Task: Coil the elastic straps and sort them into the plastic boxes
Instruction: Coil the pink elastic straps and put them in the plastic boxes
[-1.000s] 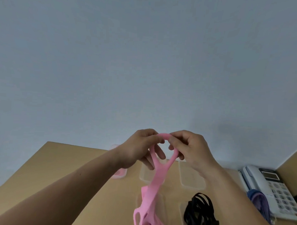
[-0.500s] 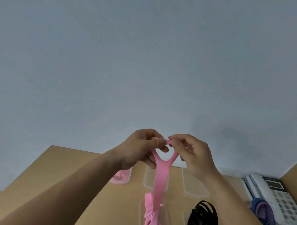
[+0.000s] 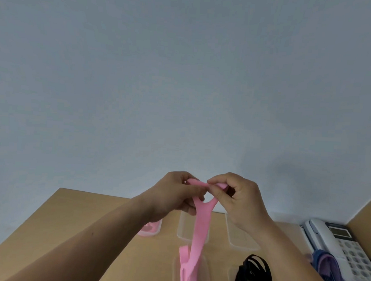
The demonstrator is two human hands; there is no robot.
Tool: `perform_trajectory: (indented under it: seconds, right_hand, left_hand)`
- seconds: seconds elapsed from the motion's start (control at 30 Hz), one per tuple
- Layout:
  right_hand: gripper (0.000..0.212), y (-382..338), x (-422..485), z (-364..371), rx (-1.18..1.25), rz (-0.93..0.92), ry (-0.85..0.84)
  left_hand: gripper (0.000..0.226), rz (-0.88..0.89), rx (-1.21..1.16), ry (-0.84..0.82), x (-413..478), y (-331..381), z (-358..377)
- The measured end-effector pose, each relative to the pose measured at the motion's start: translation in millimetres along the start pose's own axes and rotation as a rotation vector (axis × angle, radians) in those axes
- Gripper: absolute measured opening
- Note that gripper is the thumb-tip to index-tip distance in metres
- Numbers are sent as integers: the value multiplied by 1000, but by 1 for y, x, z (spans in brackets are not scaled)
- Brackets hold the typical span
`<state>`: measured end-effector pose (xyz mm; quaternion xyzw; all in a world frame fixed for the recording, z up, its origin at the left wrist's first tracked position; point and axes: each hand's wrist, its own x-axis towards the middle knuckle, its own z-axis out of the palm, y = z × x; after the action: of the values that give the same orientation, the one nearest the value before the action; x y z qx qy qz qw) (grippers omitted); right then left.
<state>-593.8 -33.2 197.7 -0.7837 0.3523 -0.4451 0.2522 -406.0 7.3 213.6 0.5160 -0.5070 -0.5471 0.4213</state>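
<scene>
We see both hands raised in the lower middle of the frame, in front of a plain blue-grey wall. The left hand and the right hand meet at the top of a pink elastic strap. The fingers of the left hand are curled and pinch one side of the strap's upper loop. Those of the right hand are curled too and pinch the other side, with a bit of pink showing inside that hand. Below the pinch the loop joins into one flat band, which hangs straight down toward the bottom edge of the frame. There its lower folds lie over a clear plastic box on the tan worktop.

Behind the hands we count three more boxes in a row on the worktop:
- one with something pink inside, partly hidden by the left forearm
- a clear one behind the hanging band
- another clear one below the right wrist

At lower right a bundle of black straps sits beside the right forearm, in what looks like another clear box. Farther right, a white desk telephone stands near the frame's right edge. Purple and blue straps lie draped against its near side.
</scene>
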Motion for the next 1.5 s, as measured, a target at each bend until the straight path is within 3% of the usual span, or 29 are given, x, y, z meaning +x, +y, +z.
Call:
perform_trajectory:
  seconds: [0.17, 0.27, 0.4, 0.47, 0.63, 0.77, 0.9, 1.1, 1.27, 1.5]
  right_hand:
    - [5, 4, -2, 3, -156, -223, 55]
    - [4, 9, 0, 2, -252, -320, 84]
    - [3, 13, 2, 2, -294, -415, 99]
    - [3, 11, 1, 1, -176, -347, 71]
    - [22, 2, -1, 2, 262, 101, -13]
    - [25, 0, 3, 1, 369, 222, -103]
    - [3, 1, 2, 1, 351, 229, -58]
    - [16, 2, -4, 2, 308, 215, -43]
    - [29, 1, -6, -2, 175, 86, -22]
    - [29, 4, -10, -6, 130, -1, -42]
  left_hand:
    - [25, -109, -156, -132, 2, 2, -4]
    - [30, -111, -209, -110, 5, 3, -2]
    - [17, -49, -163, -63, 6, 1, -2]
    - [19, -11, -183, -57, 6, 1, -3]
    - [16, 157, -38, 58, 8, 3, -3]
    - [11, 296, 142, 151, 7, 1, -5]
    - [24, 259, 149, 139, 6, -2, -4]
    - [28, 115, 168, -25, -1, 4, -7]
    - [33, 24, -18, -104, -4, 9, -3]
    - [10, -16, -164, -84, -3, 9, 4]
